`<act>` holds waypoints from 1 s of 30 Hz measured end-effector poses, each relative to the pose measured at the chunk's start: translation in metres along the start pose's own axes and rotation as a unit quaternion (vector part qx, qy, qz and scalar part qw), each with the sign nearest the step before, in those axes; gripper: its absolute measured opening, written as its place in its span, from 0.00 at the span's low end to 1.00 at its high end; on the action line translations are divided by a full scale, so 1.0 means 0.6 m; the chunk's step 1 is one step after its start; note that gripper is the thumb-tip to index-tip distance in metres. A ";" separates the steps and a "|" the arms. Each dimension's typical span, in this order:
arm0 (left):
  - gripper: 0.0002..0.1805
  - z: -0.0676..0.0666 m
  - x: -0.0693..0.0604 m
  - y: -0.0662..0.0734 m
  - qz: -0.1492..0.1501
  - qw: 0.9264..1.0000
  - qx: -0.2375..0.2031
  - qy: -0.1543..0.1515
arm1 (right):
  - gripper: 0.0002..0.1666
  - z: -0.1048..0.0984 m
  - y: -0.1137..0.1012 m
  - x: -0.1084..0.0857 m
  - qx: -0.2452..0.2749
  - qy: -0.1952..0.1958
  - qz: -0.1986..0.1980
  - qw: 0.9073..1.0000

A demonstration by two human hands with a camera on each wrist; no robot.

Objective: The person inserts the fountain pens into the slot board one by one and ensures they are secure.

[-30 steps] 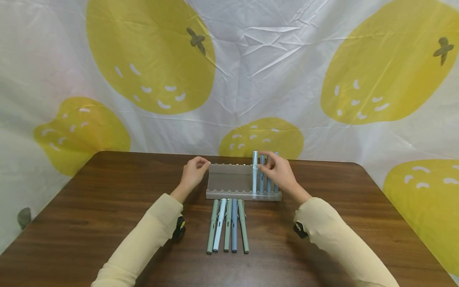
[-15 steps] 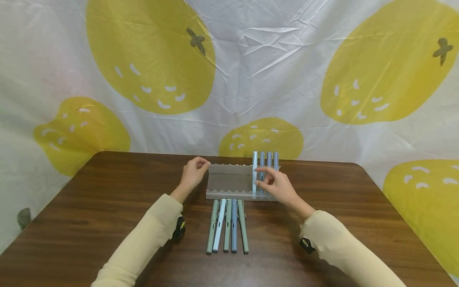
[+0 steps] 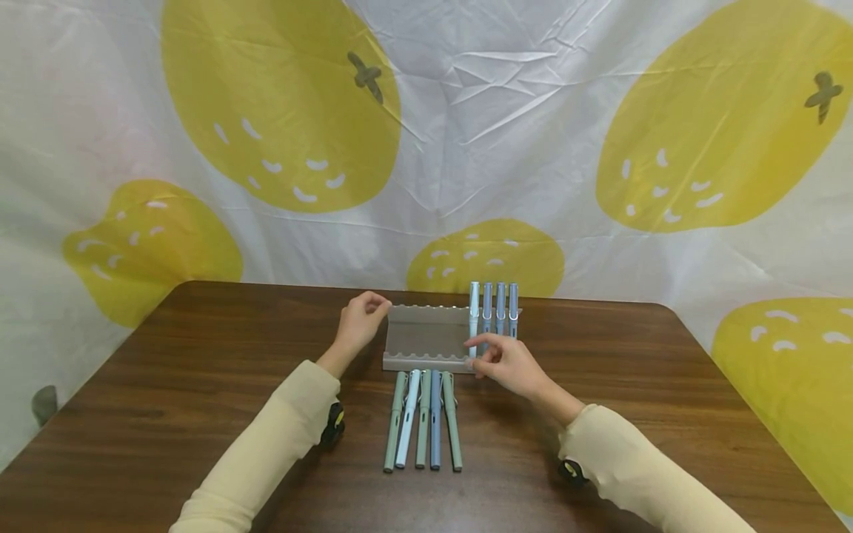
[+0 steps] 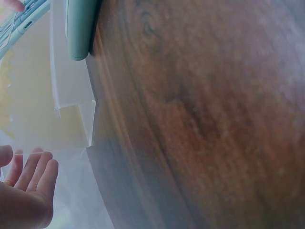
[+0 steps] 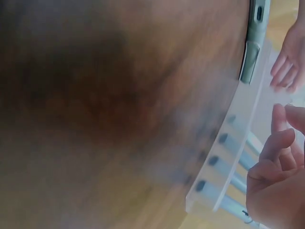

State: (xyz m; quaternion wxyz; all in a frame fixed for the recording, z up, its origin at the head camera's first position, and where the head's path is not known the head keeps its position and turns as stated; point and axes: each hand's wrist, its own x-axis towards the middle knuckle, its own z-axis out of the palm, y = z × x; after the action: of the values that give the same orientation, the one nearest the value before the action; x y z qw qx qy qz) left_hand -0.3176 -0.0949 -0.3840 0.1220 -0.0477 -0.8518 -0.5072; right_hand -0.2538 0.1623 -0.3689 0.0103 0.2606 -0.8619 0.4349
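A clear pen rack (image 3: 426, 339) with notched edges stands toward the back of the table. My left hand (image 3: 358, 324) pinches its upper left corner; the grip itself is partly hidden. Upright at the rack's right end are a light blue pen (image 3: 474, 302) and several darker blue pens (image 3: 500, 297). In front of their lower ends is my right hand (image 3: 512, 364), thumb and index finger apart, nothing between them. Before the rack, side by side, lie green pens (image 3: 452, 422), a light blue pen (image 3: 408, 420) and a blue pen (image 3: 436, 423). The right wrist view shows the right hand (image 5: 271, 186) beside the racked pens.
The brown wooden table (image 3: 233, 348) extends to both sides of the rack. Behind it hangs a white cloth (image 3: 440, 141) printed with yellow fruit. Each forearm wears a pale yellow sleeve (image 3: 266, 437) and a dark wrist device (image 3: 332, 425).
My right hand has let go of the light blue pen, which stays upright in the rack. It has come down and toward me. The left hand keeps its place at the corner.
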 end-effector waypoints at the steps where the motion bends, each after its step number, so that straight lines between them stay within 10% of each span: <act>1: 0.12 0.000 0.000 0.000 0.001 1.000 0.000 0.001 | 0.15 0.003 0.007 0.000 0.002 -0.006 0.000 1.000; 17: 0.12 0.000 0.000 -0.001 0.007 1.000 0.005 0.003 | 0.20 0.035 0.040 0.004 0.001 -0.095 0.052 0.994; 30: 0.11 0.001 0.001 0.001 0.006 1.000 0.007 0.007 | 0.21 0.052 0.031 0.000 -0.081 -0.086 0.051 0.992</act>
State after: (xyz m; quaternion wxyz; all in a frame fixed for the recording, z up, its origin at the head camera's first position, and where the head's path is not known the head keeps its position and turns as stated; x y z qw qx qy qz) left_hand -0.3182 -0.0944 -0.3835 0.1311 -0.0487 -0.8540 -0.5012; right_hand -0.2558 0.1477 -0.4018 -0.0649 0.2506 -0.9041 0.3401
